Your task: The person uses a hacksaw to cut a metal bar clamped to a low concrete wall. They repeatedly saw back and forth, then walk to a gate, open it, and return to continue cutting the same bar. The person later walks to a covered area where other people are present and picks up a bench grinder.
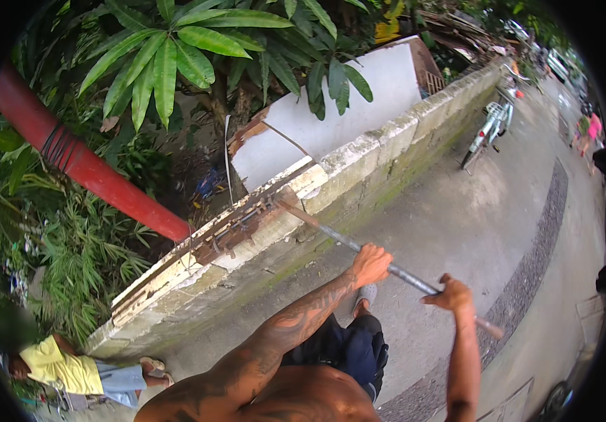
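Rust-tipped bar rested its far end on the wall's crown

The bar (413,280) was long, straight and slim, a scuffed dull grey along the middle and rusty brown toward both ends. It slanted across the worker's front, its far end up against the brown, weathered patch on top of the block wall (359,190), its near end out in the air past the right hand (452,294).

From where I stood, the left hand (372,264) was wrapped firmly around the bar near its middle. The right hand was loosely spread over it farther down, thumb held away from the fingers; I couldn't tell whether the palm touched the metal.

Along the wall top lay a timber strip (150,288) with flaking cream paint, dark brown pieces set beside it. The wall was grey and rough, greenish with moss toward its foot. A thick red pole (127,190) wound with black wire sloped down behind it, near broad green leaves (162,70) and a large white panel (387,77).

On our side ran a grey paved lane (493,190) with a dark, pebbly band (542,239). A pale bicycle (489,121) stood by the wall, and a person in a yellow shirt (71,366) was at its other end.
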The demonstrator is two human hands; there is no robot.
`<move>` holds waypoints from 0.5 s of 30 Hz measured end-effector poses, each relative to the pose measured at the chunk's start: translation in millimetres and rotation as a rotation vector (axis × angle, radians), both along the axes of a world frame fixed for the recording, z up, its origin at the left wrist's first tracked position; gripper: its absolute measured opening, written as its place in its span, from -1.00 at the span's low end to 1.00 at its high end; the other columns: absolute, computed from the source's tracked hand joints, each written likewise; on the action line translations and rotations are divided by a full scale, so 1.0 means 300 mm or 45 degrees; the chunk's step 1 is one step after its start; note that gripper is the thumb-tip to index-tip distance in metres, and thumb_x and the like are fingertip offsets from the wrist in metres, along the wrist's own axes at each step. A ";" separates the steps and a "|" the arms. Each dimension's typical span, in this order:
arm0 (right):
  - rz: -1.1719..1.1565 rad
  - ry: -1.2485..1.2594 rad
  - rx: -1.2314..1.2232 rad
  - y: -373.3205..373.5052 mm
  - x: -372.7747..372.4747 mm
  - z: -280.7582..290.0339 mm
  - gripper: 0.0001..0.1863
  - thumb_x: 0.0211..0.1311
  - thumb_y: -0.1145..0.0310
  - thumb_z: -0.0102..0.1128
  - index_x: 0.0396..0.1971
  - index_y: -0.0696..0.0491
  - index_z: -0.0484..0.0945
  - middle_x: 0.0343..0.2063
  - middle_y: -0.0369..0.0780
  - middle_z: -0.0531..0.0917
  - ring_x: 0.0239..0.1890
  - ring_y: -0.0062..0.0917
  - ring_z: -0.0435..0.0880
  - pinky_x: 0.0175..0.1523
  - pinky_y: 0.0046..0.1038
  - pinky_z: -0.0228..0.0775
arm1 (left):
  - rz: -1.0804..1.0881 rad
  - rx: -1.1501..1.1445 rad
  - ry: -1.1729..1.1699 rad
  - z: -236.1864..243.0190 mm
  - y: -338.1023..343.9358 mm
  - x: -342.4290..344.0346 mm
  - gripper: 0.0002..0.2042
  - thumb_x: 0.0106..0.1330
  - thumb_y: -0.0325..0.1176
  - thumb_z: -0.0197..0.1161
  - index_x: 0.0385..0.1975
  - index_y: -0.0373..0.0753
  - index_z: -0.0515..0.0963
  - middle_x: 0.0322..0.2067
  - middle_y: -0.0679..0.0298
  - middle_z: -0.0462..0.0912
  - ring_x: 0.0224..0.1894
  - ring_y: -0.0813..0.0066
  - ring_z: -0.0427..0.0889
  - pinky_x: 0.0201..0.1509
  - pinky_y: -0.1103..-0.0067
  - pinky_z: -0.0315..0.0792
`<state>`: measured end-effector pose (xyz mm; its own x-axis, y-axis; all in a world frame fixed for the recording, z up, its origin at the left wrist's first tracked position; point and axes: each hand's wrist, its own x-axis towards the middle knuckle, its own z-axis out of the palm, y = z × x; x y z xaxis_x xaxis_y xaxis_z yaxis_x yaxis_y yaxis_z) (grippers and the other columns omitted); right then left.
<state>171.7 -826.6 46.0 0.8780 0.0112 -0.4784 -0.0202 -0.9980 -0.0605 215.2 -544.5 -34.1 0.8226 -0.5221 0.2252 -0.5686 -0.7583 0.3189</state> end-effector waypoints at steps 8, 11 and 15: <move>-0.381 -0.790 -0.254 -0.015 -0.455 -0.191 -0.66 -0.07 0.03 0.37 -0.46 0.02 0.73 -0.49 -0.06 0.73 -0.37 -0.12 0.74 -0.20 -0.16 0.52 | -0.144 -0.058 -0.244 -0.054 0.083 -0.088 -0.84 -0.03 -0.24 0.39 -0.52 -0.16 0.66 -0.53 0.13 0.65 -0.37 0.13 0.68 -0.25 0.26 0.47; -0.456 -1.053 -0.466 0.108 -0.823 -0.314 -0.71 -0.08 0.06 0.37 -0.43 -0.06 0.69 -0.55 -0.15 0.68 -0.45 -0.16 0.69 -0.24 -0.14 0.43 | -0.355 0.004 -0.179 -0.057 0.122 -0.223 -0.84 -0.04 -0.25 0.38 -0.53 -0.17 0.65 -0.55 0.16 0.64 -0.37 0.17 0.67 -0.25 0.29 0.46; -0.725 -0.509 -0.321 0.667 -1.204 -0.182 -0.74 -0.03 0.09 0.38 -0.53 -0.02 0.66 -0.59 -0.11 0.71 -0.48 -0.14 0.74 -0.30 -0.10 0.53 | -0.586 0.005 -0.128 -0.083 0.431 -0.443 -0.84 -0.04 -0.24 0.41 -0.55 -0.17 0.67 -0.55 0.11 0.65 -0.39 0.13 0.66 -0.21 0.29 0.42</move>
